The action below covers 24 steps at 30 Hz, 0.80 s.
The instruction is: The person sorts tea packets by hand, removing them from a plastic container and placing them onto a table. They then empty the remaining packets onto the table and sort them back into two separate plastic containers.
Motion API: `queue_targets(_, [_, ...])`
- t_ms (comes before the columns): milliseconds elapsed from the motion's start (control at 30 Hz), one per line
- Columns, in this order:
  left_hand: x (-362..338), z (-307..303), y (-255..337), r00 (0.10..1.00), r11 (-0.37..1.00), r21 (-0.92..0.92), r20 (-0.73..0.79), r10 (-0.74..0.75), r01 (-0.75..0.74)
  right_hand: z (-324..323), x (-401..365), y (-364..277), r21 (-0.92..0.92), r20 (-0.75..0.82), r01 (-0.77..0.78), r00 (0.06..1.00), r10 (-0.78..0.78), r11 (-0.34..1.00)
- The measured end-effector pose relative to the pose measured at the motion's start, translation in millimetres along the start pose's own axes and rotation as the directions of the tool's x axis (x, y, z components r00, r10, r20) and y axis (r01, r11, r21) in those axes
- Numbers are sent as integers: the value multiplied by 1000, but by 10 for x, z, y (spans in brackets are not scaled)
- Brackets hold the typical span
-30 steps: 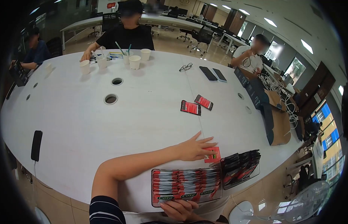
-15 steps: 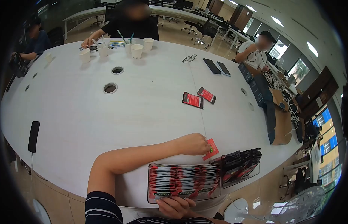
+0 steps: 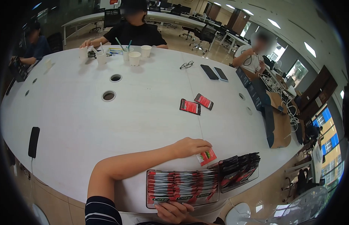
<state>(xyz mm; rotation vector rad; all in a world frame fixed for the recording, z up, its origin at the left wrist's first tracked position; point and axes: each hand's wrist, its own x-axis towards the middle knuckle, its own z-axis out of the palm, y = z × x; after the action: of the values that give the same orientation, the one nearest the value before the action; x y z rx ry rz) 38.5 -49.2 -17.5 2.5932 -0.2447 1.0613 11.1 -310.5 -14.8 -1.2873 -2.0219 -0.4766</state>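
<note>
My left hand (image 3: 191, 147) reaches across from the left, its fingers closed over the upper edge of a red sachet (image 3: 207, 157) with a green print. Below that forearm, a clear tray (image 3: 148, 189) stands near the table's edge, packed with rows of red and silver sachets (image 3: 182, 183) marked "Cozy". Fingers of my right hand (image 3: 175, 212) grip the near side of this tray from below. Beside it on the right is a second clear container (image 3: 253, 180) with black-and-red sachets (image 3: 240, 168) standing in it.
Two black-and-red packets (image 3: 190, 107) lie mid-table, with phones (image 3: 209, 72) and glasses (image 3: 187, 65) beyond. Paper cups (image 3: 134, 59) and pens stand before a person (image 3: 139, 35) opposite. An open cardboard box (image 3: 277, 127) is at right, a black device (image 3: 33, 142) at left.
More of the red sachet shows under my left hand, which has shifted slightly left and whose fingers have straightened. The view has tilted a little. The person opposite has moved a hand to a cup.
</note>
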Motion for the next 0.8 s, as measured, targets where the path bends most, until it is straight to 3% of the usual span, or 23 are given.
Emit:
queue_targets(100, [16,25,5,996,999,31,-91,-18,21,63,-138,-13,-63,20,-46,999,48,997])
queue_targets(200, [48,-24,24,991,990,49,-40,-129,131,46,-94,3,-35,16,-36,999,36,999])
queue_targets(233, [86,-6,21,980,996,27,-183,-78,84,21,-39,-1,-47,-16,-45,999,44,998])
queue_targets(333, [90,38,-16,964,992,71,-252,-83,104,33,-46,-6,-40,-25,-52,998,51,998])
queue_targets(433, [152,-30,-46,975,986,164,-223,23,15,76,-70,-26,-55,-64,-70,996,66,996])
queue_targets(733, [308,-298,10,939,960,-70,-204,-279,270,128,-69,-17,-79,-127,-76,990,65,994])
queue_targets(800, [316,-422,-31,938,957,-64,-194,-289,282,103,-45,-12,-69,-127,-83,989,73,994])
